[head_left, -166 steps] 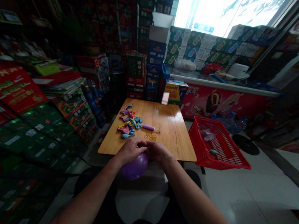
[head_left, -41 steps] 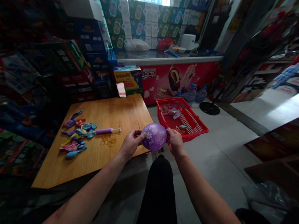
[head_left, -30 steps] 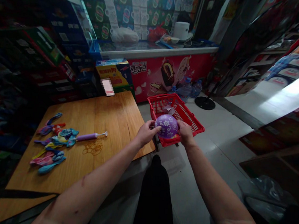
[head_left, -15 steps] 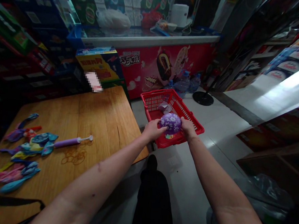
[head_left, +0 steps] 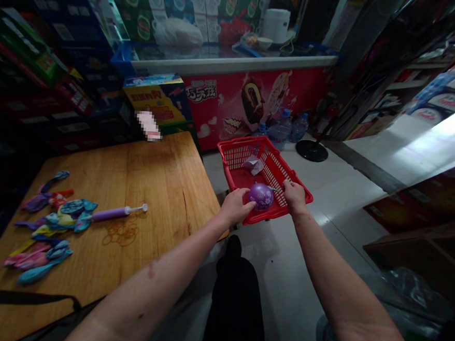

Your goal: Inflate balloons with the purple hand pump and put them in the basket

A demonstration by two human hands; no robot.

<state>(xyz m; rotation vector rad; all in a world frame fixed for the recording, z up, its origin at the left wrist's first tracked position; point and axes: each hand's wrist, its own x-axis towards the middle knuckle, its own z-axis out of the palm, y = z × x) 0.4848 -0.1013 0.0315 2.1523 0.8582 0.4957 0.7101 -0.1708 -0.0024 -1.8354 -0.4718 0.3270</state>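
A small round purple balloon (head_left: 261, 197) with white flowers hangs over the near end of a red plastic shopping basket (head_left: 300, 188). My left hand (head_left: 237, 207) curls around its left side, thumb below and fingers above. At its right, my right hand (head_left: 294, 195) is closed in a pinch. A thin pale-green strand (head_left: 275, 189) runs from the balloon to those fingertips; I cannot tell whether it is part of the balloon. A crumpled pale piece of paper or plastic (head_left: 253, 165) lies farther back in the basket.
On the wooden table (head_left: 165, 171) at left lie several limp balloons (head_left: 66, 216), a purple hand pump (head_left: 111, 214) and loose rubber bands (head_left: 121, 232). Beyond the basket stand water bottles (head_left: 280, 128), a black round stand base (head_left: 312, 150) and a red chest freezer (head_left: 217, 94).
The balloon has turned and sits slightly lower. My right hand has drawn away from it to the right, and the pale-green strand now shows between them. My left hand keeps its hold.
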